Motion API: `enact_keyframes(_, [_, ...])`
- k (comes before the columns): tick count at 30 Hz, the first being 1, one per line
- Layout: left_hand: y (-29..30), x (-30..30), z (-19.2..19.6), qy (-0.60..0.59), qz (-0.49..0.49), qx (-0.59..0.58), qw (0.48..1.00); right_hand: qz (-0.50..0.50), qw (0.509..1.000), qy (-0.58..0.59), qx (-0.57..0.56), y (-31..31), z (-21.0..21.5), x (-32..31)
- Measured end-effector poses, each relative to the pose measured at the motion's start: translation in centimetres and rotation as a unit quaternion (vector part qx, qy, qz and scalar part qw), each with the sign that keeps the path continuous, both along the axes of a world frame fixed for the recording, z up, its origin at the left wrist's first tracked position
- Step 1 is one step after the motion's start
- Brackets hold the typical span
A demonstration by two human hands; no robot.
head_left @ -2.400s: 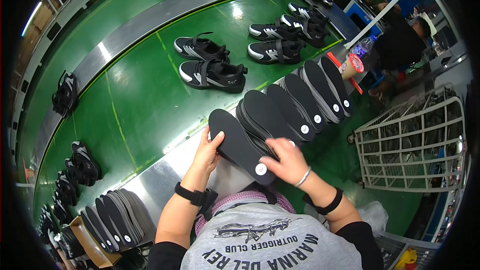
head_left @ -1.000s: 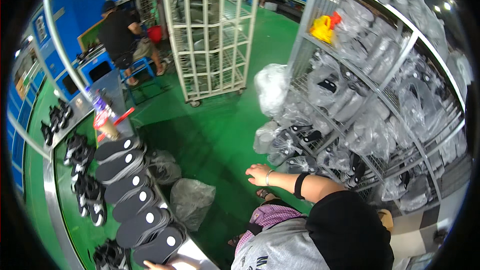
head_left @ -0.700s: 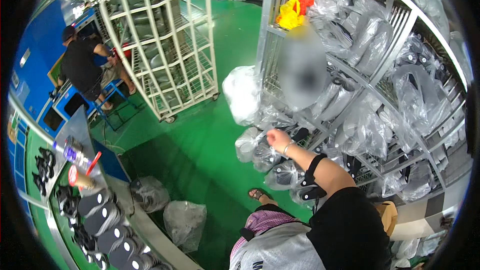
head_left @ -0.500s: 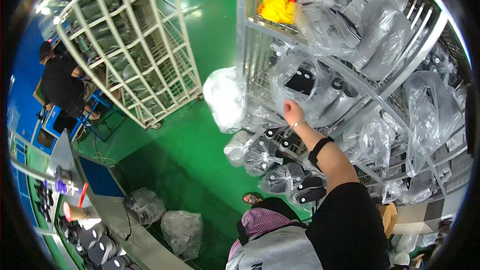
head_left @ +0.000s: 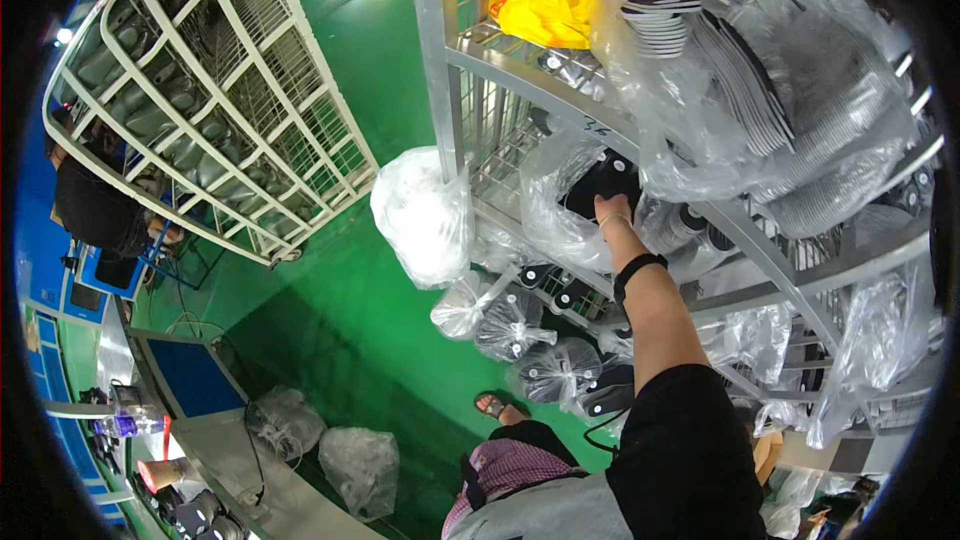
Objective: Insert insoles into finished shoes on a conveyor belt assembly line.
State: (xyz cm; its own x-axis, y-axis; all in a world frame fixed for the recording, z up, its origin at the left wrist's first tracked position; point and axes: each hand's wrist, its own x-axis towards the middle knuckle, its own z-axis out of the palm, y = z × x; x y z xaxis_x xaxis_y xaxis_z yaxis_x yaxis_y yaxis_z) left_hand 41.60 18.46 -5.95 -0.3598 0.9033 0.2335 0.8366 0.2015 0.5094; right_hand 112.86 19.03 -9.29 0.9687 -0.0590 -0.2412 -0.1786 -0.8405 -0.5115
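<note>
My right hand (head_left: 612, 209) reaches into an open clear plastic bag on the middle level of a metal rack. Its fingers close on the lower edge of flat black insoles (head_left: 602, 180) marked with small white dots. The fingertips are partly hidden against the black pieces. Crumpled film of the clear bag (head_left: 553, 202) surrounds the insoles on the left and below. To the right of the hand lie rolled stacks in more clear plastic. My left hand is out of view.
The grey metal rack (head_left: 545, 80) carries bagged insole stacks (head_left: 735, 80) and a yellow plastic bag (head_left: 545, 0) above. Tied bags (head_left: 513, 325) stand by its foot. A white cage trolley (head_left: 215, 105) is at left, near a seated person (head_left: 95, 205). A workbench (head_left: 225, 450) runs lower left.
My right hand has moved forward from in front of the bag onto the black insoles inside it. The view has shifted closer to the rack.
</note>
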Motion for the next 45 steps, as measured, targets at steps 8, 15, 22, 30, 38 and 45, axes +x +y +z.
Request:
enact_keyframes(8, [-0.9,0.5,2.4,0.038,0.028,-0.008,0.999,-0.048,0.993,0.105,-0.029,2.5,-0.4,1.0])
enact_keyframes(15, [-1.9,1.1,3.2,0.036,0.037,-0.019,0.999,-0.196,0.882,0.031,0.427,-0.9,-0.1,3.9])
enact_keyframes(22, [-3.8,0.0,4.3,0.027,0.034,-0.027,0.999,0.092,0.671,0.452,0.58,-5.1,11.6,-10.8])
enact_keyframes(30, [-2.7,3.7,11.3,-0.064,-0.374,-0.064,0.923,0.898,0.428,-0.001,-0.107,-2.7,14.6,-35.3])
enact_keyframes(38, [-12.4,-6.7,11.6,-0.378,-0.152,-0.242,0.88,0.859,0.346,-0.159,0.342,-2.3,19.4,-60.0])
enact_keyframes(45, [-24.2,-15.4,11.6,-0.437,0.119,0.062,0.889,0.853,0.25,0.434,0.146,-14.7,15.6,-79.7])
